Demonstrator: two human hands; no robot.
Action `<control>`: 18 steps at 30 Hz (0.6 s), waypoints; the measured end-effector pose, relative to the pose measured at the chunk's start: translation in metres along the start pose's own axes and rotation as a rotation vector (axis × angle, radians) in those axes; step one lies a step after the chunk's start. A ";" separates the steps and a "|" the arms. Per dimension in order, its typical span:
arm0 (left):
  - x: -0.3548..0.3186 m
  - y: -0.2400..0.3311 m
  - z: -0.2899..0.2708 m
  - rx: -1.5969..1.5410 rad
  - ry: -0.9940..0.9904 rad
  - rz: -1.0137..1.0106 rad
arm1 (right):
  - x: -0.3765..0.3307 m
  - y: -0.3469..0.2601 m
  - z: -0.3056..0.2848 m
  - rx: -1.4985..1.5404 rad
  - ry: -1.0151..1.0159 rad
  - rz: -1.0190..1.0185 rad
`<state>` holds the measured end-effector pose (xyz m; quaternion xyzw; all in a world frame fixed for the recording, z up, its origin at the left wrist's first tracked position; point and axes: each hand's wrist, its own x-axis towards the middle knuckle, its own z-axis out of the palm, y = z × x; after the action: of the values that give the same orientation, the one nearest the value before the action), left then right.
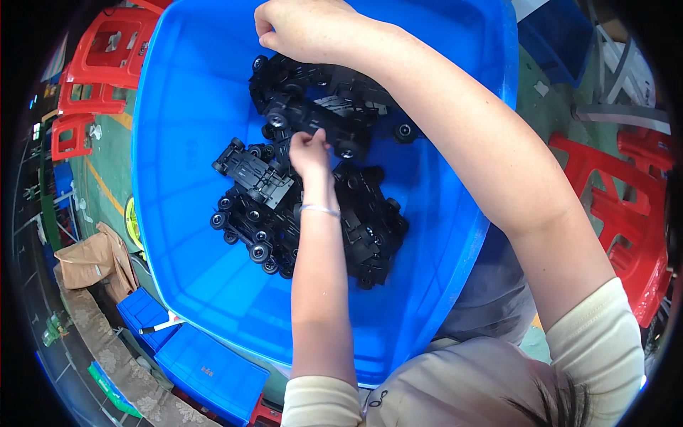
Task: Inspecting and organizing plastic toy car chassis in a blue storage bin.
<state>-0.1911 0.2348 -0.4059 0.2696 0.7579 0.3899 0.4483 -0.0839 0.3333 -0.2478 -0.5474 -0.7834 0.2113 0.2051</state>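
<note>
Right arm (484, 135) is lying nearest the camera, stretching over the blue bin (185, 92). Black toy-vehicle chassis (257, 174) are sitting heaped inside it, wheels showing. Left hand (311, 154), with a thin bracelet (320, 209) circling its wrist, is hanging over the heap's middle, fingers bending toward the thumb; can't tell if it's pinching a chassis. Right hand (307, 32) is hanging near the heap's far end, fingers curling in; can't tell if holding anything. Outside, red stools (107, 75) are standing on green floor (117, 160).
</note>
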 end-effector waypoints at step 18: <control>-0.020 0.012 -0.029 -0.500 -0.276 -0.036 | -0.008 -0.002 -0.018 0.139 0.149 0.008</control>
<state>-0.2067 0.2157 -0.3784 0.1877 0.5749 0.5162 0.6065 -0.0726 0.3271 -0.2322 -0.5491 -0.7472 0.2247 0.2994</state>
